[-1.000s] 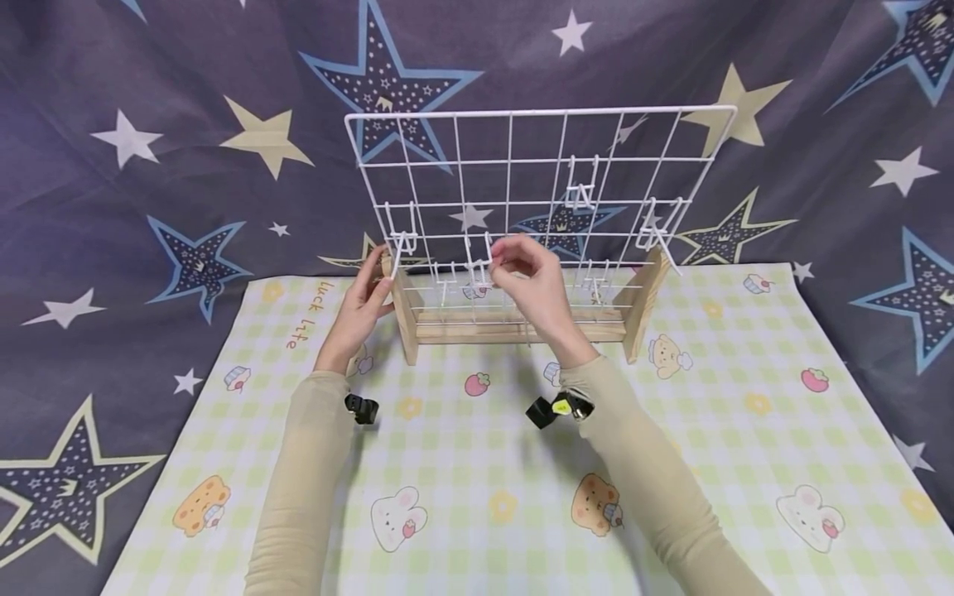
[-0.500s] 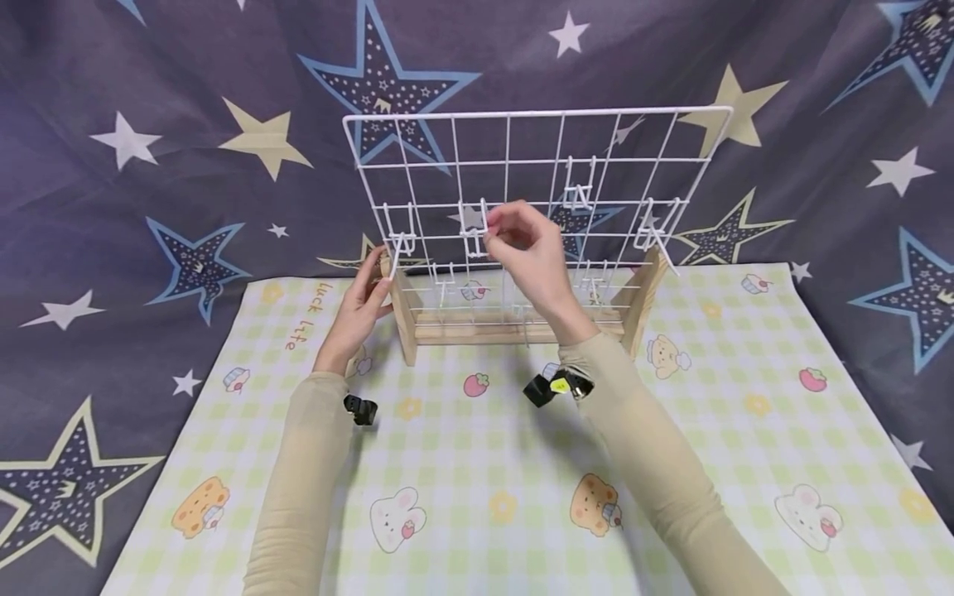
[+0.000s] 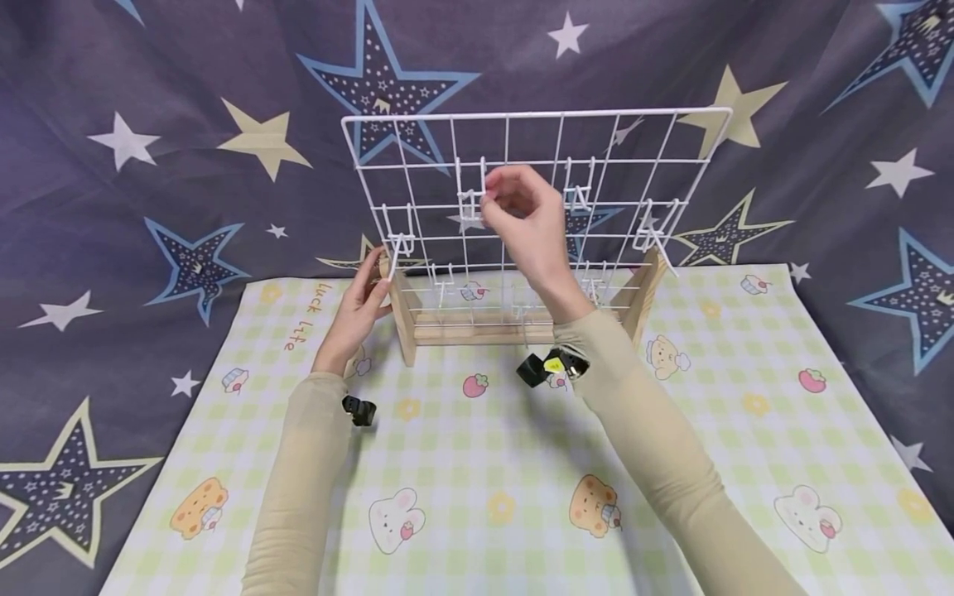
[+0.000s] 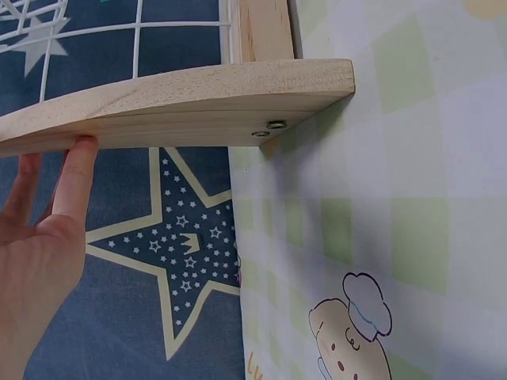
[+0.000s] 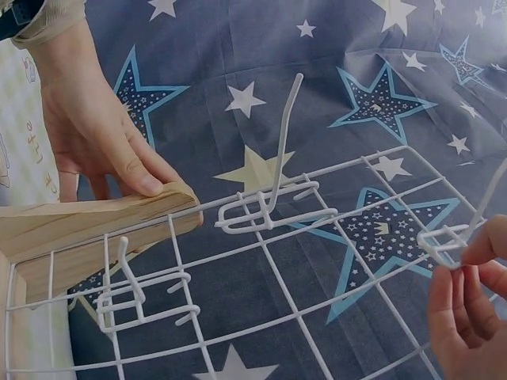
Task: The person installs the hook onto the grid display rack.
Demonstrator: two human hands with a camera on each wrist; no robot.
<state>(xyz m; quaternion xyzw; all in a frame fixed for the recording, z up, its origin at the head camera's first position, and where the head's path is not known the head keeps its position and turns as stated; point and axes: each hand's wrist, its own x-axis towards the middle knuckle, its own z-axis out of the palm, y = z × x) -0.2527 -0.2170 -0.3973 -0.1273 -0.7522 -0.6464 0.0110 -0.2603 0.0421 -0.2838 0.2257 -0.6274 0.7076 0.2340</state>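
Observation:
A white wire grid panel [image 3: 537, 112] stands in a wooden base. My right hand [image 3: 527, 219] pinches a white wire hook [image 3: 470, 205] by its right side, thumb against fingertips, at the upper middle of the grid. In the right wrist view this hook [image 5: 444, 244] lies over the grid wires, its prong pointing up and partly cut off by the frame. My left hand [image 3: 354, 319] is at the left wooden upright [image 3: 406, 327], extended fingers touching its upper end. The left wrist view shows fingertips [image 4: 82, 146] against the upright's outer face.
Other white hooks hang on the grid: one at left [image 3: 401, 242], one at upper right [image 3: 579, 197], one at far right [image 3: 653, 236], and several lower down. A checked cloth [image 3: 477, 463] covers the table; a star-patterned curtain [image 3: 186, 190] hangs behind.
My right hand has risen along the grid with the hook, from the lower middle to the upper rows. My left hand has stayed at the upright.

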